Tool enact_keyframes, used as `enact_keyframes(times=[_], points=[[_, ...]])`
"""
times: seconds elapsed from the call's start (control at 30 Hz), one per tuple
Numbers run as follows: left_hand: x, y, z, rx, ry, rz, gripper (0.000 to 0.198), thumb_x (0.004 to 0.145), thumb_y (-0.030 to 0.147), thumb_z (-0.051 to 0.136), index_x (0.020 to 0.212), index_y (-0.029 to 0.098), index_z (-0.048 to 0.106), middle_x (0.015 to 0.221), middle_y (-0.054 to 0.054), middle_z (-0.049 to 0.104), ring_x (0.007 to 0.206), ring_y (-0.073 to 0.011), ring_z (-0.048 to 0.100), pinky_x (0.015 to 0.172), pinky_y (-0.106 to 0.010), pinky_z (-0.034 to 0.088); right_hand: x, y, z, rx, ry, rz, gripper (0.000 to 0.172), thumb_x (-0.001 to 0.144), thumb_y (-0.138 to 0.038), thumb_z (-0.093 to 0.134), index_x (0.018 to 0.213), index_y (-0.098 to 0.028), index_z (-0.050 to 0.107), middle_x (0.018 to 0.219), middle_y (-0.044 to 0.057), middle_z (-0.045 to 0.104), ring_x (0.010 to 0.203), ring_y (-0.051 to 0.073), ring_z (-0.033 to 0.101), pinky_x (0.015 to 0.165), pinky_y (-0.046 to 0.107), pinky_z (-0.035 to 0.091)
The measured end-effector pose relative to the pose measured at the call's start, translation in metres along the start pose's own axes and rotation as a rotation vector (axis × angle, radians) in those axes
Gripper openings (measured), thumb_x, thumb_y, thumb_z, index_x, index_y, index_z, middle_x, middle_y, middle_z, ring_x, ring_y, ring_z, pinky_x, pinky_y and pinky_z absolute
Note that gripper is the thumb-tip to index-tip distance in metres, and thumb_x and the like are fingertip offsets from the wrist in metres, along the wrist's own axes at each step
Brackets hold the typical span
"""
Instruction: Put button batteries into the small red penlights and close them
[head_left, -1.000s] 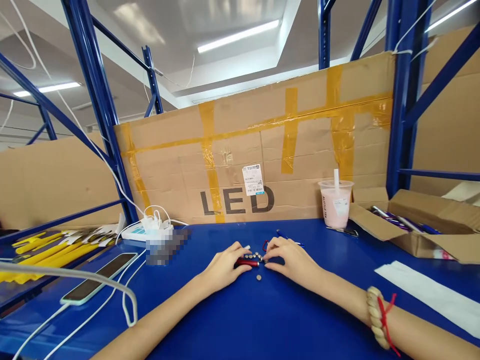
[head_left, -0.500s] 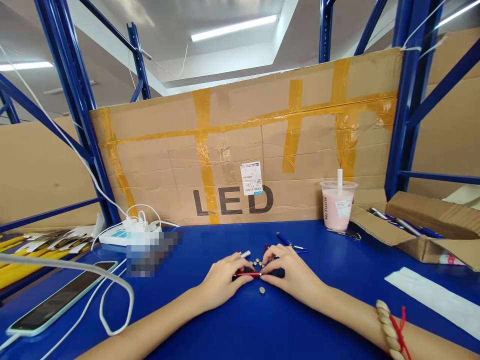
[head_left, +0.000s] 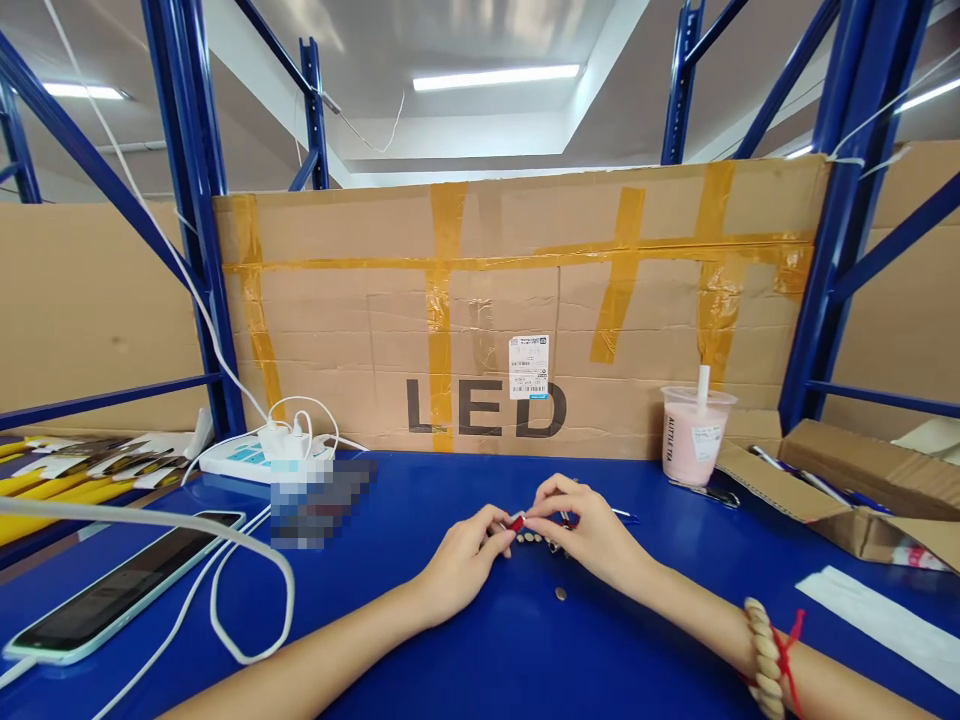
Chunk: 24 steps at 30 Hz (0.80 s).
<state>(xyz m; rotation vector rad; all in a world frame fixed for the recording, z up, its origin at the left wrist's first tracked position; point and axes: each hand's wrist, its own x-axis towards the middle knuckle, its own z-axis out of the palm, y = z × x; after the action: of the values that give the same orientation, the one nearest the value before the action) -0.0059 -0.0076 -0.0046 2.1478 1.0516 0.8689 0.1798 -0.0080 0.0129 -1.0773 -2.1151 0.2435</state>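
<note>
Between the fingertips of my left hand [head_left: 469, 553] is a short red tube [head_left: 517, 522] with a pale end; most of it is hidden by the fingers. The thumb and forefinger of my right hand [head_left: 589, 522] pinch its other end. Just below and between the hands lie several small round silver button cells [head_left: 529, 538], partly covered by my right hand. One more button cell [head_left: 561, 593] sits apart, nearer to me. A blue pen [head_left: 625, 516] shows behind my right hand, and something dark red is half seen under its fingers.
A pink drink cup [head_left: 694, 440] stands at the back right, beside an open cardboard box [head_left: 862, 510] of pens. White paper [head_left: 885, 625] lies at right. On the left are a phone [head_left: 124, 590], white cables [head_left: 289, 600] and a power strip [head_left: 232, 460]. Cardboard [head_left: 360, 340] closes the back.
Both hands have lifted slightly from the table, and the red tube now points up at a tilt instead of lying level between them. The camera view has shifted a little.
</note>
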Motion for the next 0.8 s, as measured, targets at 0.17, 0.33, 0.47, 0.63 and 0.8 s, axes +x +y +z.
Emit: enact_keyframes(times=[0.17, 0.33, 0.47, 0.63, 0.8], points=[[-0.005, 0.002, 0.002, -0.212, 0.032, 0.047, 0.009, 0.084, 0.024, 0.044, 0.09, 0.018, 0.044, 0.072, 0.001, 0.055, 0.066, -0.0116, 0.052, 0.063, -0.022, 0.042, 0.0, -0.014, 0.001, -0.027, -0.028, -0.054, 0.021, 0.084, -0.033, 0.052, 0.097, -0.028, 0.067, 0.092, 0.003, 0.056, 0.088, 0.017, 0.054, 0.083, 0.032, 0.041], [-0.007, 0.007, 0.005, -0.128, 0.079, 0.124, 0.009, 0.085, 0.021, 0.04, 0.086, 0.018, 0.049, 0.077, 0.0, 0.057, 0.07, -0.0119, 0.054, 0.066, -0.022, 0.043, -0.014, -0.016, -0.004, -0.046, -0.069, -0.163, 0.026, 0.089, -0.032, 0.044, 0.11, -0.029, 0.059, 0.1, 0.004, 0.057, 0.092, 0.015, 0.053, 0.084, 0.03, 0.041], [-0.004, 0.006, 0.006, -0.143, 0.1, 0.037, 0.011, 0.084, 0.023, 0.044, 0.093, 0.02, 0.049, 0.066, 0.002, 0.056, 0.061, -0.0114, 0.055, 0.058, -0.02, 0.043, -0.018, -0.004, -0.012, -0.174, 0.013, -0.244, 0.021, 0.088, -0.032, 0.046, 0.097, -0.023, 0.063, 0.082, 0.003, 0.062, 0.075, 0.013, 0.057, 0.074, 0.028, 0.042], [-0.007, 0.008, 0.006, 0.027, 0.132, 0.025, 0.017, 0.087, 0.023, 0.039, 0.099, 0.025, 0.051, 0.072, 0.004, 0.059, 0.068, -0.012, 0.057, 0.062, -0.021, 0.044, -0.021, 0.004, -0.012, -0.269, -0.185, -0.315, 0.021, 0.086, -0.033, 0.048, 0.081, -0.021, 0.064, 0.057, -0.002, 0.061, 0.049, 0.009, 0.056, 0.052, 0.021, 0.039], [-0.011, 0.016, 0.004, 0.173, 0.148, 0.062, 0.023, 0.088, 0.021, 0.037, 0.103, 0.026, 0.052, 0.095, 0.002, 0.063, 0.085, -0.0146, 0.059, 0.078, -0.026, 0.046, -0.029, 0.013, -0.003, -0.335, -0.204, -0.256, 0.021, 0.08, -0.043, 0.055, 0.075, -0.024, 0.062, 0.048, -0.003, 0.055, 0.04, 0.008, 0.051, 0.044, 0.021, 0.037]])
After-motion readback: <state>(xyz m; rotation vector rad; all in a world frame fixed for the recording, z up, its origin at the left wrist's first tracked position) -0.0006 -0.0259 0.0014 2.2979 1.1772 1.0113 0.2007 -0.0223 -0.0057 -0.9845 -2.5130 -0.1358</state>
